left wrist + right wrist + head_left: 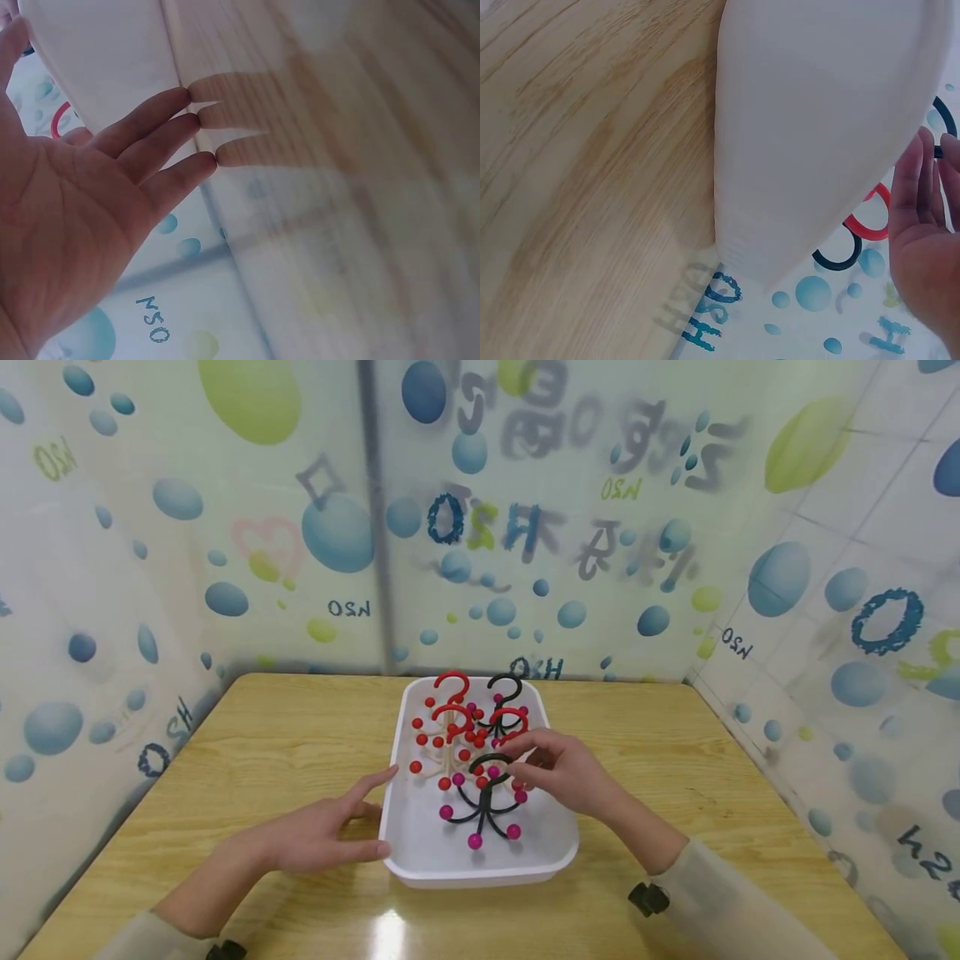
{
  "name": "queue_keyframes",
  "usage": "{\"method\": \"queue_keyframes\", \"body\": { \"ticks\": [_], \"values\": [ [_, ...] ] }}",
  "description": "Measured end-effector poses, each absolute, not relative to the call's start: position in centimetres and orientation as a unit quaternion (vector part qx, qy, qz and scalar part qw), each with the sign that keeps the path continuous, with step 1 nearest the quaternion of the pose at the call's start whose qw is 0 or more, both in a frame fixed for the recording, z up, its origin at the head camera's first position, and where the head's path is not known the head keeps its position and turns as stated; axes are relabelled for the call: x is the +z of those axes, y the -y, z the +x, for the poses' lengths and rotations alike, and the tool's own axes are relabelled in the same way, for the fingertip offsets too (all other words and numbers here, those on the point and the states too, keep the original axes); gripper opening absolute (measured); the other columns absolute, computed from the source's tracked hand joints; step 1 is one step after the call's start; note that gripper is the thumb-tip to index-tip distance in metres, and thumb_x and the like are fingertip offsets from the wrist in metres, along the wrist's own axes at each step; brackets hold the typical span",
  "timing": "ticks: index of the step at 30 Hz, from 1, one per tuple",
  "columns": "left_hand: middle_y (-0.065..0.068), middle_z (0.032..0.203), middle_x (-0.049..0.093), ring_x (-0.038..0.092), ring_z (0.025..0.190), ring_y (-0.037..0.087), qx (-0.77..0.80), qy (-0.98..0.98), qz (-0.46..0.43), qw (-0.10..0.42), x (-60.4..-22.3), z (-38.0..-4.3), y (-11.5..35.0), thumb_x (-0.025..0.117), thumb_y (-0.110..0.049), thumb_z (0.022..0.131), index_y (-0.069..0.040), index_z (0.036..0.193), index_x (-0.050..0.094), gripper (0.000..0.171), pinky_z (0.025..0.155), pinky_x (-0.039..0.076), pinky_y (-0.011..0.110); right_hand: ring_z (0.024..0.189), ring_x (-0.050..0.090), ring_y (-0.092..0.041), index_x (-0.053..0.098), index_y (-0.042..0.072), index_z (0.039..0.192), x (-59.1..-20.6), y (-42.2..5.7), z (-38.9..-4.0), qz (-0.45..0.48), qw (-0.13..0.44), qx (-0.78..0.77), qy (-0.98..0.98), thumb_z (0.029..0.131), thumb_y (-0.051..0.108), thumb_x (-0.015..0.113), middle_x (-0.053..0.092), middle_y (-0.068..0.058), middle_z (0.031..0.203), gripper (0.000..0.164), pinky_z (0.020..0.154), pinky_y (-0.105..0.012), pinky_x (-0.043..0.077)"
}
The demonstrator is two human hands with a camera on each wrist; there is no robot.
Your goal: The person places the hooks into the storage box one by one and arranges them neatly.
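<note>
A white tray (420,853) holds several multi-armed hooks. Nearest me is a black multi-armed hook (486,797) with magenta balls on its arm ends. My right hand (573,774) pinches its curved top between thumb and fingers; in the right wrist view that hand (926,255) has the black loop (939,152) at its fingertips. With fingers spread and fairly straight, my left hand (311,837) touches the tray's left side. The left wrist view shows this palm (67,202), with fingertips at the table beside the tray wall (105,52).
Further back in the tray stand red-topped hooks (452,675) with red balls and another black hook (507,679), crowded together. The wooden table (300,718) meets patterned walls (465,585) at its back and sides.
</note>
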State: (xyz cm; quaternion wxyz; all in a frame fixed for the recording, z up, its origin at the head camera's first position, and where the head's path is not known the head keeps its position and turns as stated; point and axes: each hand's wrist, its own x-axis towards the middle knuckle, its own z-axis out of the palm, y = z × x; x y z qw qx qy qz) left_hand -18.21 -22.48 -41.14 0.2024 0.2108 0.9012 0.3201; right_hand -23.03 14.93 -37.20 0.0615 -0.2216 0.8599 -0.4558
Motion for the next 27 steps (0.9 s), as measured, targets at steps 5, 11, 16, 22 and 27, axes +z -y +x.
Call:
{"method": "queue_keyframes", "body": {
  "ticks": [5, 11, 16, 22, 27],
  "values": [
    [0.006, 0.142, 0.061, 0.051, 0.138, 0.035, 0.318, -0.901, 0.216, 0.200, -41.0, -18.3, 22.7, 0.066, -0.054, 0.095, -0.034, 0.164, 0.008, 0.092, 0.111, 0.038, 0.066, 0.089, 0.071, -0.024, 0.072, 0.027, 0.117, -37.1, -15.3, -23.1, -0.223, 0.051, -0.452, -0.862, 0.094, 0.027, 0.075, 0.070, 0.000, 0.116, 0.023, 0.075, -0.029, 0.060],
    [0.005, 0.148, 0.057, 0.049, 0.140, 0.036, 0.304, -0.908, 0.219, 0.188, -40.4, -18.3, 22.9, 0.065, -0.057, 0.094, -0.037, 0.164, 0.008, 0.093, 0.111, 0.037, 0.066, 0.087, 0.070, -0.017, 0.070, 0.027, 0.120, -36.7, -16.2, -23.1, -0.218, 0.050, -0.453, -0.863, 0.094, 0.028, 0.075, 0.071, 0.003, 0.116, 0.027, 0.079, -0.036, 0.062],
    [0.001, 0.159, 0.045, 0.043, 0.146, 0.035, 0.289, -0.919, 0.224, 0.146, -39.7, -18.4, 23.0, 0.064, -0.065, 0.091, -0.041, 0.163, 0.009, 0.093, 0.112, 0.039, 0.064, 0.087, 0.071, -0.023, 0.069, 0.025, 0.122, -36.2, -17.6, -23.2, -0.212, 0.042, -0.458, -0.862, 0.096, 0.030, 0.073, 0.073, 0.000, 0.113, 0.027, 0.080, -0.040, 0.062],
    [-0.001, 0.165, 0.033, 0.039, 0.149, 0.029, 0.264, -0.933, 0.233, 0.076, -38.4, -18.5, 22.4, 0.060, -0.071, 0.090, -0.029, 0.164, 0.020, 0.094, 0.114, 0.041, 0.057, 0.089, 0.071, -0.025, 0.069, 0.025, 0.124, -36.1, -19.6, -23.3, -0.201, 0.006, -0.444, -0.873, 0.097, 0.035, 0.071, 0.071, -0.004, 0.118, 0.029, 0.075, -0.033, 0.062],
    [0.009, 0.165, 0.033, 0.040, 0.147, 0.038, 0.230, -0.949, 0.213, 0.046, -37.0, -18.4, 21.8, 0.052, -0.079, 0.089, -0.020, 0.163, 0.023, 0.099, 0.111, 0.042, 0.060, 0.090, 0.068, -0.016, 0.068, 0.026, 0.126, -36.1, -21.1, -23.1, -0.196, -0.029, -0.402, -0.894, 0.098, 0.036, 0.069, 0.070, 0.003, 0.116, 0.030, 0.075, -0.030, 0.060]
  ]
}}
